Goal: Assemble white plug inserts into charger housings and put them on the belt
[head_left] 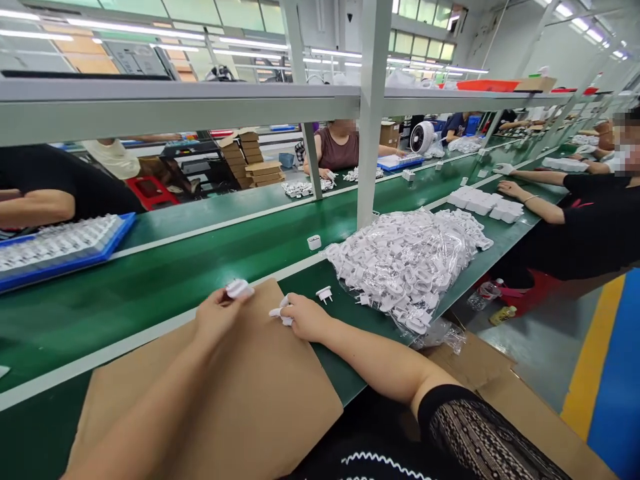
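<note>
My left hand (217, 312) is closed on a white charger housing (240, 289), held up over the far edge of a cardboard sheet (210, 400). To its right, my right hand (309, 319) pinches a small white plastic plug part (281, 312) just above the cardboard; the fingers hide some of it. A two-pin plug piece (325, 293) lies on the green bench beyond that hand. Further right, a large heap of similar white plug parts (400, 260) spreads over clear plastic.
A white charger housing (314, 242) rests on the green conveyor (225, 243). A metal post (373, 133) rises behind the heap. White blocks (485, 202) stand near a co-worker's hands at right. A blue tray (120, 235) of parts sits at far left.
</note>
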`<control>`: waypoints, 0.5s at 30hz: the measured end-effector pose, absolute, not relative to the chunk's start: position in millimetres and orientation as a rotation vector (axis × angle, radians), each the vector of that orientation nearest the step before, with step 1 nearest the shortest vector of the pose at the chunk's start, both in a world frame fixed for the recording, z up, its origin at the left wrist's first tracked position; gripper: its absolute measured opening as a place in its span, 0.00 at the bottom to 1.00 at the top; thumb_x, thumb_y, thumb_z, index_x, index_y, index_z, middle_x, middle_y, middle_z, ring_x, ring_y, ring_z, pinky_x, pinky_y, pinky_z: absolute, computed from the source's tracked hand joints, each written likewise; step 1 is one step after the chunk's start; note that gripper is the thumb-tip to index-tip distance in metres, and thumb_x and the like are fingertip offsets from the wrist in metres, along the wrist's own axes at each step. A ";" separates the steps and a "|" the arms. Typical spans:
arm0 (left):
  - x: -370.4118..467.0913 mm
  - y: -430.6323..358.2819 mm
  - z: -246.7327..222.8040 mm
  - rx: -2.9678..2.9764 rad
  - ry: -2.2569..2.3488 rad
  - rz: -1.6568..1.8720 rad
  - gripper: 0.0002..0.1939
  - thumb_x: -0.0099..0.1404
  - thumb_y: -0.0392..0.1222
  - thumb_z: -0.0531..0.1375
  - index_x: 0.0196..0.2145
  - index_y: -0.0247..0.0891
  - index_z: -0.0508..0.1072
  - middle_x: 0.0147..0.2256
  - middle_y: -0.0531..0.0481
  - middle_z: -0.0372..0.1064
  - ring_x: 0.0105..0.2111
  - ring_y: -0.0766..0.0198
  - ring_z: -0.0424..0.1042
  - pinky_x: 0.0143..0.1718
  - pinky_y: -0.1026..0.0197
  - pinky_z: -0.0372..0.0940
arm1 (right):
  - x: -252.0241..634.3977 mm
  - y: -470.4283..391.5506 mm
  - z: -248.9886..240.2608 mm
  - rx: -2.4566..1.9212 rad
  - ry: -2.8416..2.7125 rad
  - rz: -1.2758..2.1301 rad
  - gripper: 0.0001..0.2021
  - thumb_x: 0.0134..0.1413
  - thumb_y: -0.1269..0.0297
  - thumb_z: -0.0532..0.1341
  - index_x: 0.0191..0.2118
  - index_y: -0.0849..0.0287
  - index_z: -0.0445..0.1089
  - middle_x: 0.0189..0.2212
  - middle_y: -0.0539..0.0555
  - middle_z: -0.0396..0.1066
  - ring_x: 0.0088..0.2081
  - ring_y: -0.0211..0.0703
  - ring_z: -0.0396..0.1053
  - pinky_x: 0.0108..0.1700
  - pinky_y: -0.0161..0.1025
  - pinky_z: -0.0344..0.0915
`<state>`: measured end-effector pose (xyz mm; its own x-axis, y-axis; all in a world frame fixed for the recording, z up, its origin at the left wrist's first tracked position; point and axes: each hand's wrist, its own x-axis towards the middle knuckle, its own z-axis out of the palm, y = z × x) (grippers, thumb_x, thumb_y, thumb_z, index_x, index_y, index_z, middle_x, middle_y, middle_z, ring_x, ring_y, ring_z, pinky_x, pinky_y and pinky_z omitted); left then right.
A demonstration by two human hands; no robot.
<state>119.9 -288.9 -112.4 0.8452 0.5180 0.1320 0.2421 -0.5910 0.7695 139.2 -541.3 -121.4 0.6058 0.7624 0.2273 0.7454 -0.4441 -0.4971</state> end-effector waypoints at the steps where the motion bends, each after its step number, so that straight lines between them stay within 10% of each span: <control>1: 133.9 -278.3 -110.3 2.255 0.657 0.451 0.25 0.59 0.55 0.65 0.50 0.40 0.78 0.43 0.46 0.78 0.45 0.49 0.77 0.50 0.52 0.71 | 138.6 -541.1 -121.1 -2.261 -1.195 0.069 0.21 0.59 0.77 0.59 0.56 0.55 0.71 0.52 0.56 0.66 0.48 0.46 0.69 0.47 0.38 0.65; 8: 186.7 -232.9 -96.8 2.273 0.988 0.321 0.22 0.57 0.46 0.67 0.47 0.34 0.74 0.46 0.41 0.74 0.50 0.44 0.71 0.54 0.45 0.66 | 136.9 -544.6 -111.5 -2.173 -1.128 0.104 0.17 0.58 0.75 0.62 0.52 0.58 0.65 0.51 0.55 0.67 0.47 0.42 0.71 0.45 0.35 0.65; 15: 206.9 -271.6 -97.5 2.416 0.934 0.876 0.47 0.60 0.59 0.64 0.68 0.29 0.55 0.70 0.30 0.48 0.67 0.32 0.49 0.65 0.33 0.51 | 122.6 -538.4 -108.5 -2.245 -1.284 0.006 0.18 0.61 0.74 0.59 0.55 0.52 0.69 0.51 0.52 0.66 0.42 0.39 0.69 0.35 0.33 0.59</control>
<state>206.9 -271.6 -97.5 0.5792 0.7061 0.4074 0.4523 -0.6942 0.5599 122.6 -538.4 -108.5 0.5438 0.7984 0.2584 0.7962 -0.3936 -0.4596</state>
